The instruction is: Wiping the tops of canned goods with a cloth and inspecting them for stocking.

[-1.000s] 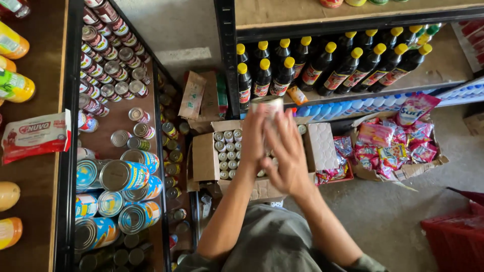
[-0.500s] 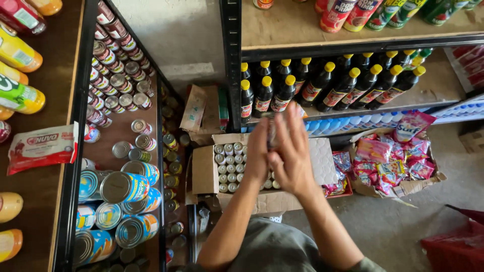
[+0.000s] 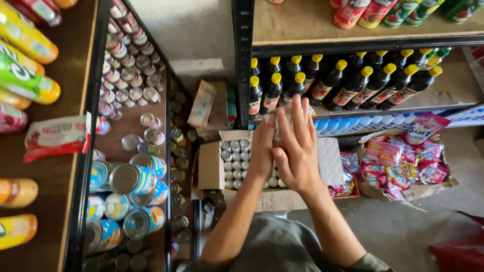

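- So, left shelf (image 3: 80,151): big cans (image 3: 132,179) lying on their sides, blue-yellow labels, silver ends facing up; rows of small tins (image 3: 126,60) with red-white labels behind them.
- Far-left wooden shelf: yellow and green squeeze bottles (image 3: 22,75), plus a flat white-red packet (image 3: 56,136) at the edge.
- Right rack (image 3: 243,60): dark bottles (image 3: 327,83) with yellow caps and red labels in a row; a line of blue caps (image 3: 373,121) just below.
- Floor: open cardboard box (image 3: 212,163) packed with small silver-topped cans (image 3: 234,161); to its right a torn carton of pink and red sachets (image 3: 403,161).
- Both forearms reach forward over the open box, hands raised together above it.
- Left hand (image 3: 262,153): back to camera, fingers curled around something at the far side.
- Right hand (image 3: 297,151): fingers extended upward and slightly spread, palm pressed against the same thing.
- Held item (image 3: 282,118): clear, crinkled plastic-wrapped pack pinched between the two hands, mostly hidden behind them; contents can't be told.
- It sits directly above the box's cans, in front of the bottle row.
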